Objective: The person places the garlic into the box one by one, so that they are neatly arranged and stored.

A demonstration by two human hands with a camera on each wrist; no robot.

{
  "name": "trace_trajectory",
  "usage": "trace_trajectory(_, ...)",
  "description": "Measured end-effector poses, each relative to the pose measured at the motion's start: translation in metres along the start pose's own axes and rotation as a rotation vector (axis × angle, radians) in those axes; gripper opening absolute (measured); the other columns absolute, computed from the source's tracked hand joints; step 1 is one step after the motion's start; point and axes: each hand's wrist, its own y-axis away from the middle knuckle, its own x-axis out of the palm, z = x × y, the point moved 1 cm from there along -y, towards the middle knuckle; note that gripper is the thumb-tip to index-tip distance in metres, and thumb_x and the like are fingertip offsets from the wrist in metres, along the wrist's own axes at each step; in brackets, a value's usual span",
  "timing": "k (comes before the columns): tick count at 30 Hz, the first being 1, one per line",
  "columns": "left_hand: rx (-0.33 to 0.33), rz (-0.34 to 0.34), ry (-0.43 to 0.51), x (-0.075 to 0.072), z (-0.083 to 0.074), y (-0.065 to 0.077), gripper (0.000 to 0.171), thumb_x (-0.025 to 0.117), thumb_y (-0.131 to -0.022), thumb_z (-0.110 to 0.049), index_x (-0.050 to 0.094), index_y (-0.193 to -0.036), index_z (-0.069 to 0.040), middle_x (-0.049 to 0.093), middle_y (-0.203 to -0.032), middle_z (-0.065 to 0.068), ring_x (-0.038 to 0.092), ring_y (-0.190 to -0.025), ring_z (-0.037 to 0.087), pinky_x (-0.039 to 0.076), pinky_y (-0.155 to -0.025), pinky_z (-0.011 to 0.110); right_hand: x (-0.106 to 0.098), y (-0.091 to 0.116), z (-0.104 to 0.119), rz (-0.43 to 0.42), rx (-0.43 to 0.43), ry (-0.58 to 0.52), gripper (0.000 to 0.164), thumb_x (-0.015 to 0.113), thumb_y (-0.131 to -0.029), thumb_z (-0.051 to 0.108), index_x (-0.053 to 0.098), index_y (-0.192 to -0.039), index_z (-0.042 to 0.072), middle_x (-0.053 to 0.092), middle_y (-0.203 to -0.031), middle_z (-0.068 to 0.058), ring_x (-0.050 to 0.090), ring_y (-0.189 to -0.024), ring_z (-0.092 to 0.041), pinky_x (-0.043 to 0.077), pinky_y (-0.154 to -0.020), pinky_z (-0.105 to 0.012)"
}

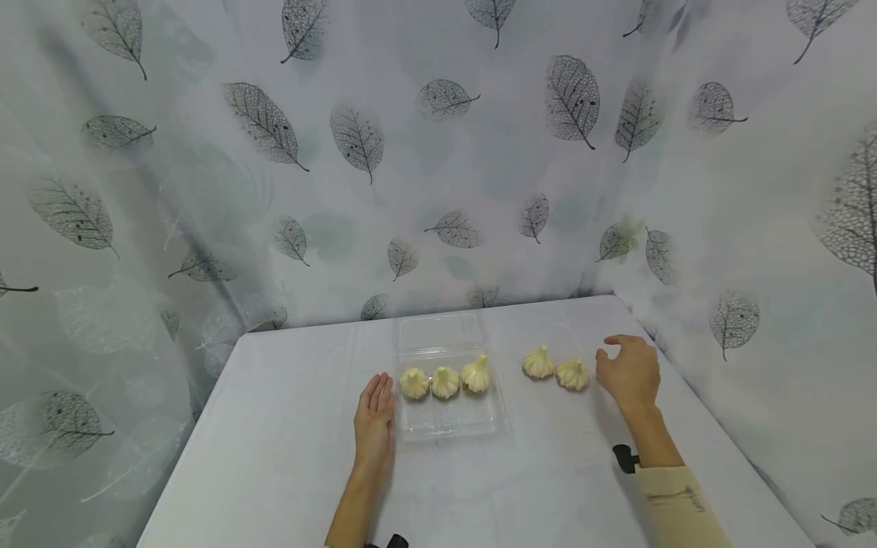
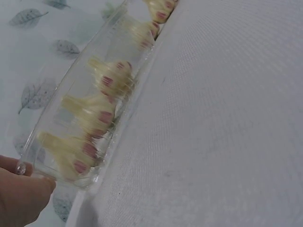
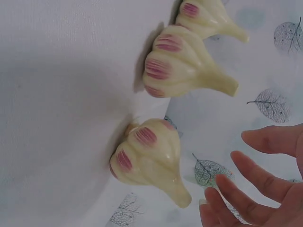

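A clear plastic clamshell box [image 1: 448, 428] lies with its lid folded back, three garlic bulbs [image 1: 445, 382] in a row inside its base. My left hand [image 1: 374, 422] is at the box's left side, fingers extended along the wall; in the left wrist view the fingertips [image 2: 40, 189] meet the box's corner. Two more garlic bulbs [image 1: 538, 363] sit on the table to the right of the box. Just right of the outer garlic bulb [image 3: 149, 156], my right hand [image 1: 629, 371] hovers with fingers spread and bent, holding nothing. Pink streaks mark the pale bulbs.
A white-covered table [image 1: 288, 449] carries everything. Behind it and along the sides hangs a pale curtain [image 1: 438, 175] printed with leaves. The table's right edge runs close to my right hand.
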Motion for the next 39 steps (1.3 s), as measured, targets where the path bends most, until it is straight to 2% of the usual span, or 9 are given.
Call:
trace_trajectory(3, 0.002, 0.001, -0.002, 0.0, 0.0, -0.001, 0.063, 0.034, -0.102, 0.017, 0.02, -0.162, 0.004, 0.024, -0.17, 0.02, 0.023, -0.158, 0.031, 0.027, -0.126, 0.036, 0.0, -0.004, -0.007, 0.031, 0.019, 0.022, 0.036, 0.068, -0.094, 0.016, 0.071, -0.122, -0.006, 0.064, -0.121, -0.037, 0.065, -0.08, -0.043, 0.056, -0.051, -0.047)
trace_trajectory(5, 0.004, 0.001, -0.006, -0.001, 0.001, -0.001, 0.062, 0.034, -0.102, 0.016, 0.02, -0.161, 0.004, 0.024, -0.17, 0.02, 0.023, -0.158, 0.031, 0.028, -0.126, 0.035, -0.001, -0.007, -0.012, 0.048, 0.027, 0.036, 0.038, 0.068, -0.094, 0.017, 0.07, -0.123, -0.008, 0.064, -0.121, -0.037, 0.065, -0.081, -0.043, 0.056, -0.051, -0.045)
trace_trajectory(11, -0.002, -0.004, -0.012, 0.0, 0.002, -0.002, 0.061, 0.036, -0.103, 0.015, 0.02, -0.161, 0.005, 0.025, -0.169, 0.02, 0.023, -0.158, 0.032, 0.026, -0.126, 0.038, -0.008, -0.014, -0.028, 0.115, 0.077, 0.095, 0.044, 0.065, -0.093, 0.019, 0.066, -0.126, -0.01, 0.067, -0.117, -0.037, 0.067, -0.088, -0.052, 0.058, -0.055, -0.052)
trace_trajectory(15, -0.002, 0.0, -0.008, 0.001, 0.002, -0.003, 0.06, 0.036, -0.104, 0.014, 0.02, -0.161, 0.005, 0.025, -0.169, 0.021, 0.023, -0.158, 0.032, 0.025, -0.127, 0.042, -0.011, -0.017, -0.04, 0.192, 0.134, 0.128, 0.047, 0.06, -0.096, 0.023, 0.063, -0.13, -0.009, 0.064, -0.121, -0.038, 0.066, -0.092, -0.054, 0.058, -0.055, -0.051)
trace_trajectory(18, -0.006, -0.01, -0.007, 0.0, 0.002, -0.003, 0.06, 0.036, -0.104, 0.014, 0.021, -0.161, 0.004, 0.025, -0.169, 0.02, 0.024, -0.158, 0.031, 0.026, -0.127, 0.04, -0.012, -0.017, -0.046, 0.23, 0.164, 0.12, 0.048, 0.058, -0.097, 0.025, 0.062, -0.13, -0.009, 0.064, -0.124, -0.036, 0.067, -0.094, -0.051, 0.057, -0.057, -0.049)
trace_trajectory(23, -0.02, -0.021, 0.002, -0.001, 0.002, -0.003, 0.061, 0.035, -0.103, 0.015, 0.022, -0.162, 0.001, 0.026, -0.169, 0.017, 0.026, -0.157, 0.027, 0.029, -0.126, 0.034, -0.012, -0.016, -0.048, 0.211, 0.162, 0.088, 0.041, 0.059, -0.096, 0.023, 0.068, -0.12, -0.009, 0.07, -0.114, -0.031, 0.068, -0.089, -0.049, 0.055, -0.059, -0.049)
trace_trajectory(30, -0.002, -0.004, -0.008, -0.001, 0.002, -0.003, 0.063, 0.033, -0.101, 0.017, 0.02, -0.161, 0.004, 0.024, -0.17, 0.02, 0.023, -0.158, 0.031, 0.025, -0.127, 0.038, -0.011, -0.015, -0.047, 0.168, 0.16, 0.056, 0.032, 0.06, -0.091, 0.016, 0.074, -0.106, -0.008, 0.073, -0.102, -0.028, 0.067, -0.087, -0.049, 0.053, -0.061, -0.051)
trace_trajectory(39, -0.017, -0.012, 0.009, -0.001, 0.001, -0.003, 0.065, 0.033, -0.101, 0.017, 0.023, -0.162, -0.001, 0.027, -0.169, 0.014, 0.027, -0.157, 0.025, 0.029, -0.126, 0.033, -0.013, -0.012, -0.052, 0.203, 0.167, 0.055, 0.036, 0.066, -0.092, 0.023, 0.074, -0.109, -0.008, 0.074, -0.1, -0.027, 0.068, -0.075, -0.039, 0.05, -0.05, -0.038)
